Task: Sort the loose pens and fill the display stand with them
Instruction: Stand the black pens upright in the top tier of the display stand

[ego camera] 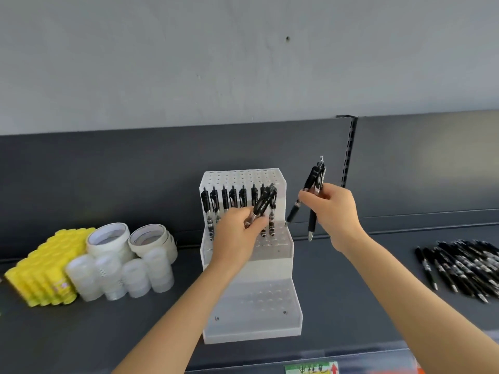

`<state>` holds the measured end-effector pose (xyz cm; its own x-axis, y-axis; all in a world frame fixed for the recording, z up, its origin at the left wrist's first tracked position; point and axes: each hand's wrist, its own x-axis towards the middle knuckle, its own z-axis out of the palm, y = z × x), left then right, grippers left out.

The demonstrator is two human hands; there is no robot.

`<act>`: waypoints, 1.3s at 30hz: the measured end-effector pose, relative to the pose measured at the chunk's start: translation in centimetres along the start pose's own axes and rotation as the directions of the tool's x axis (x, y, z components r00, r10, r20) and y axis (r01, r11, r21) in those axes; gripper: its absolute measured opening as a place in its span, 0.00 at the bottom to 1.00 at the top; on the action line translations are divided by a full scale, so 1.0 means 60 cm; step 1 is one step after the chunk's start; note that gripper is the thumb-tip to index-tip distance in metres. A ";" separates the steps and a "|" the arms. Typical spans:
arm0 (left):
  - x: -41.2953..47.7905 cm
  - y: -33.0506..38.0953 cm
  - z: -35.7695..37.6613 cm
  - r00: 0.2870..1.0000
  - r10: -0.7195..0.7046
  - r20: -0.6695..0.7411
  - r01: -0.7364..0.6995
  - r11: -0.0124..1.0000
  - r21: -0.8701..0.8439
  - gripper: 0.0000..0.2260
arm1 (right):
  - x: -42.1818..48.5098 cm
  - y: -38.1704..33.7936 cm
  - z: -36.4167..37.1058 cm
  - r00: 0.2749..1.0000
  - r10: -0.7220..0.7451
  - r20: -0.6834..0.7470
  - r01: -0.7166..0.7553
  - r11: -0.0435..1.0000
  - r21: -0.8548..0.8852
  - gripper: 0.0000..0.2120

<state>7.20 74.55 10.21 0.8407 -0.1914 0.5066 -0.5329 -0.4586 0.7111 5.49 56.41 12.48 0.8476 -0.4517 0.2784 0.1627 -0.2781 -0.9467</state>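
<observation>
Gripping pen [260, 209] over display stand [251, 300], left-hand fingers [249, 221] closed; right hand [333, 211] clasps two pens [314, 182].

We've got both bare forearms reaching forward and up from the bottom edge, converging toward centre. Left hand [237, 233] is back-up, fingers curled closed in a pinch grip on a black retractable pen [263, 205], wrist roughly straight. Right hand [333, 211] sits higher and just to the right, well clear of the left, back facing us, thumb and fingers closed around two black retractable pens [314, 184], tips down, splayed apart below the fist. Wrist slightly cocked inward.
</observation>
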 end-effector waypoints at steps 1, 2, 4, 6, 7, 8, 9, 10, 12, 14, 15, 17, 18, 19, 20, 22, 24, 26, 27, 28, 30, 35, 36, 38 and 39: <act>0.000 -0.004 -0.006 1.000 -0.006 -0.009 0.005 1.000 -0.011 0.21 | 0.005 -0.001 0.006 1.000 0.001 -0.002 -0.001 1.000 -0.003 0.13; 0.001 -0.008 -0.010 1.000 -0.014 -0.021 0.013 1.000 -0.017 0.21 | 0.008 0.000 0.012 1.000 0.001 0.001 -0.001 1.000 -0.008 0.14; 0.004 -0.017 -0.016 0.999 -0.021 -0.037 0.020 1.000 -0.009 0.21 | 0.016 0.007 0.022 1.000 -0.003 0.017 0.003 1.000 -0.029 0.15; 0.008 -0.024 -0.019 0.999 -0.026 -0.048 0.026 1.000 -0.003 0.21 | 0.022 0.016 0.030 0.999 -0.006 0.031 0.008 0.998 -0.061 0.14; 0.010 -0.027 -0.019 0.998 -0.031 -0.054 0.030 0.999 -0.010 0.21 | 0.026 0.021 0.033 0.999 -0.009 0.037 0.012 0.997 -0.075 0.13; 0.011 -0.028 -0.020 0.998 -0.036 -0.057 0.035 0.999 -0.019 0.21 | 0.030 0.025 0.036 0.999 -0.012 0.048 0.016 0.996 -0.090 0.13; 0.012 -0.027 -0.020 0.998 -0.039 -0.059 0.038 0.999 -0.025 0.21 | 0.033 0.027 0.039 0.998 -0.015 0.062 0.021 0.994 -0.107 0.11; 0.014 -0.027 -0.021 0.997 -0.040 -0.061 0.039 0.999 -0.027 0.21 | 0.036 0.029 0.040 0.996 -0.023 0.082 0.034 0.991 -0.127 0.10; 0.019 -0.026 -0.021 0.997 -0.040 -0.071 0.038 0.999 -0.023 0.22 | 0.041 0.030 0.043 0.991 -0.039 0.130 0.063 0.982 -0.181 0.08; 0.025 -0.027 -0.020 0.996 -0.044 -0.078 0.043 0.999 -0.016 0.22 | 0.046 0.033 0.047 0.986 -0.037 0.164 0.077 0.967 -0.241 0.08; 0.027 -0.027 -0.018 0.996 -0.049 -0.081 0.048 0.999 -0.014 0.22 | 0.048 0.036 0.049 0.985 -0.034 0.171 0.080 0.960 -0.267 0.09; 0.029 -0.028 -0.013 0.995 -0.055 -0.082 0.054 0.998 -0.015 0.21 | 0.053 0.043 0.053 0.983 -0.034 0.181 0.089 0.947 -0.309 0.11; 0.028 -0.029 -0.011 0.995 -0.055 -0.084 0.053 0.998 -0.015 0.20 | 0.054 0.047 0.055 0.982 -0.032 0.187 0.093 0.941 -0.325 0.12; 0.028 -0.030 -0.011 0.995 -0.054 -0.085 0.053 0.999 -0.013 0.20 | 0.054 0.050 0.056 0.981 -0.030 0.192 0.094 0.938 -0.334 0.11; 0.029 -0.030 -0.011 0.995 -0.054 -0.089 0.053 0.999 -0.011 0.20 | 0.054 0.053 0.057 0.980 -0.031 0.196 0.097 0.936 -0.338 0.11; 0.029 -0.030 -0.012 0.993 -0.058 -0.104 0.057 0.998 -0.011 0.21 | 0.054 0.055 0.060 0.978 -0.039 0.206 0.108 0.935 -0.338 0.11; 0.029 -0.030 -0.013 0.991 -0.057 -0.120 0.058 0.998 -0.003 0.22 | 0.056 0.055 0.062 0.975 -0.045 0.219 0.122 0.929 -0.349 0.13; 0.028 -0.030 -0.014 0.989 -0.057 -0.136 0.058 0.998 0.002 0.22 | 0.061 0.053 0.063 0.970 -0.041 0.241 0.133 0.916 -0.380 0.15; 0.028 -0.031 -0.015 0.988 -0.060 -0.142 0.061 0.998 0.004 0.22 | 0.064 0.051 0.063 0.968 -0.031 0.251 0.132 0.909 -0.396 0.15; 0.028 -0.033 -0.015 0.987 -0.061 -0.146 0.063 0.998 0.007 0.21 | 0.066 0.050 0.062 0.966 -0.025 0.259 0.133 0.903 -0.408 0.15; 0.029 -0.039 -0.016 0.987 -0.063 -0.151 0.065 0.998 0.008 0.18 | 0.068 0.052 0.062 0.963 -0.019 0.269 0.135 0.899 -0.416 0.15; 0.025 -0.041 -0.017 0.985 -0.065 -0.159 0.061 0.998 -0.032 0.16 | 0.055 0.069 0.059 0.970 -0.012 0.244 0.120 0.894 -0.432 0.16; 0.024 -0.040 -0.019 0.984 -0.065 -0.165 0.060 0.998 -0.035 0.16 | 0.051 0.071 0.057 0.971 -0.010 0.237 0.117 0.890 -0.441 0.15; 0.024 -0.041 -0.025 0.983 -0.065 -0.174 0.060 0.997 -0.039 0.15 | 0.046 0.065 0.052 0.977 -0.014 0.211 0.105 0.900 -0.424 0.15; 0.024 -0.042 -0.028 0.981 -0.068 -0.180 0.062 0.997 -0.039 0.15 | 0.043 0.058 0.048 0.981 -0.026 0.194 0.105 0.906 -0.410 0.15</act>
<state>9.61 76.90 9.99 0.8437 -0.0009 0.5367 -0.4835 -0.4353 0.7594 9.72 56.73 9.45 0.9251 -0.2712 0.2657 0.0292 -0.6469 -0.7620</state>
